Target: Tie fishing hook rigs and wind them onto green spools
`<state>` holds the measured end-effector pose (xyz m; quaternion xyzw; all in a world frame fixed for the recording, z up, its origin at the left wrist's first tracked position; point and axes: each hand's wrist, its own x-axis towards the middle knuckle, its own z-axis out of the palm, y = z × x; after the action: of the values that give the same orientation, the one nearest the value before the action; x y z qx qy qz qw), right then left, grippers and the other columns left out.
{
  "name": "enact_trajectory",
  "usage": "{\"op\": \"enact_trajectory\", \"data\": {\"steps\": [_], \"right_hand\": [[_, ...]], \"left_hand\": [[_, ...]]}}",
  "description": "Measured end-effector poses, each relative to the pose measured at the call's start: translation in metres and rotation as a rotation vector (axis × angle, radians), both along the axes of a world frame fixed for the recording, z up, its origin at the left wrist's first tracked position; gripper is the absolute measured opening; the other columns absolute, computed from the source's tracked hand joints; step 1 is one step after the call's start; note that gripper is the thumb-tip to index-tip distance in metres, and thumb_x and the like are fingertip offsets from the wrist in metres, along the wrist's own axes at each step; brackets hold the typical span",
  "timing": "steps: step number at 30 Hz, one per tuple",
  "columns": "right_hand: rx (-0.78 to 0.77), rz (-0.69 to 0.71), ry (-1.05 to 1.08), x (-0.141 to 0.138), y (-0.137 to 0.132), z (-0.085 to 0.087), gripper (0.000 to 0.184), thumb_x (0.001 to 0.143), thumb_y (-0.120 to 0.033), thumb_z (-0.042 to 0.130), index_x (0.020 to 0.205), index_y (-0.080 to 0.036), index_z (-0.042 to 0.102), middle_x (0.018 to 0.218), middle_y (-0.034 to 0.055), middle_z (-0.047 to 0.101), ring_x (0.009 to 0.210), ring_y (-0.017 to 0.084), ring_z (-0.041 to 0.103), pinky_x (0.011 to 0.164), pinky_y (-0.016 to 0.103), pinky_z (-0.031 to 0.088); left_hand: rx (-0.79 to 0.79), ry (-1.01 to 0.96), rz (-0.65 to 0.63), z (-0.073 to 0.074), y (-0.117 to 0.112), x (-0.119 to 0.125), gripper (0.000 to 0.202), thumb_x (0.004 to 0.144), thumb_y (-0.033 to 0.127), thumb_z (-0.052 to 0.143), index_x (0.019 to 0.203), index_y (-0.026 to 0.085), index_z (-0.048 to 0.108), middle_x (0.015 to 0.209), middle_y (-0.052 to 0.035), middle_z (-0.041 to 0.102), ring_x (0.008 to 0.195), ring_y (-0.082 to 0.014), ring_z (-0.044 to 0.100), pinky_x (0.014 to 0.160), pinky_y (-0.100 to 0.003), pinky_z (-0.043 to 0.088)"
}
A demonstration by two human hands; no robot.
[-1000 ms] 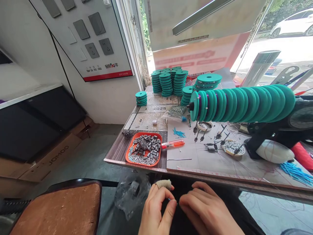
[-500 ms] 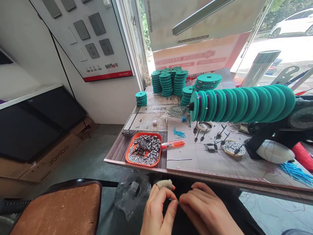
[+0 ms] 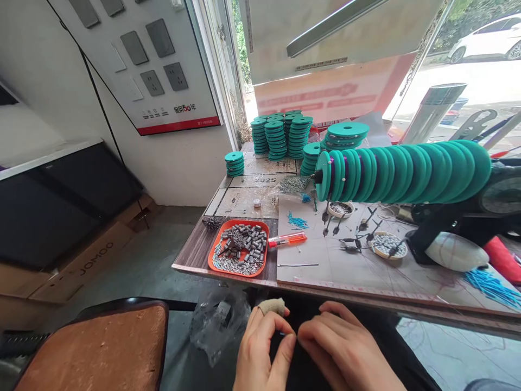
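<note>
Both hands are below the table's near edge, over my dark lap. My left hand [image 3: 262, 350] has a bandaged finger, and its thumb and fingers pinch a tiny blue piece that I can barely see. Fingertip to fingertip with it, my right hand [image 3: 345, 350] is curled and pinched closed; what it holds is too small to make out. On the table [image 3: 195, 251] above them, an orange tray [image 3: 239, 254] holds several small grey metal cylinders.
A row of green discs [image 3: 402, 171] sits on a horizontal spindle at the right. Stacks of green discs [image 3: 280, 136] stand at the back. A red pen [image 3: 288, 239], small bowls of beads, blue strands and black clips lie around. An orange-cushioned stool [image 3: 97, 347] is at lower left.
The two hands have barely shifted; the fingertips stay pinched together. The view has drifted very slightly.
</note>
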<state>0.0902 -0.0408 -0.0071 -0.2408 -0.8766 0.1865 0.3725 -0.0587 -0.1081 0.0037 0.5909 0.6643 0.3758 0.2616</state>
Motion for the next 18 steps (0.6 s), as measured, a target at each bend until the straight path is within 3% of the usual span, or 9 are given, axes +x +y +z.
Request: {"op": "enact_trajectory", "data": {"steps": [7,12,18], "right_hand": [[0.032,-0.025,0.028,0.002,-0.001,-0.002,0.02,0.094,-0.013,0.037,0.084,-0.02,0.053,0.065,-0.0048,0.059,0.055,0.01,0.056,0.084,0.027,0.035],[0.035,-0.016,0.001,0.002,-0.001,-0.003,0.023,0.095,-0.011,0.035,0.081,-0.019,0.05,0.063,-0.0047,0.057,0.054,0.009,0.055,0.085,0.027,0.035],[0.077,-0.025,0.007,0.0,0.001,-0.002,0.024,0.094,-0.009,0.035,0.077,-0.019,0.049,0.06,-0.0059,0.055,0.051,0.008,0.053,0.085,0.027,0.033]], "left_hand": [[0.009,-0.142,0.048,-0.014,-0.004,0.0,0.022,0.085,0.037,0.053,0.074,0.019,0.059,0.094,-0.0058,0.062,0.091,-0.0185,0.058,0.083,-0.029,0.042],[-0.005,-0.169,0.033,-0.011,-0.003,-0.003,0.024,0.083,0.041,0.055,0.077,0.018,0.061,0.094,-0.0064,0.063,0.092,-0.0195,0.059,0.083,-0.029,0.042],[-0.035,-0.084,-0.014,-0.01,-0.004,-0.01,0.03,0.093,0.036,0.037,0.073,0.018,0.05,0.08,-0.0043,0.055,0.078,-0.0161,0.052,0.072,-0.026,0.038]]}}
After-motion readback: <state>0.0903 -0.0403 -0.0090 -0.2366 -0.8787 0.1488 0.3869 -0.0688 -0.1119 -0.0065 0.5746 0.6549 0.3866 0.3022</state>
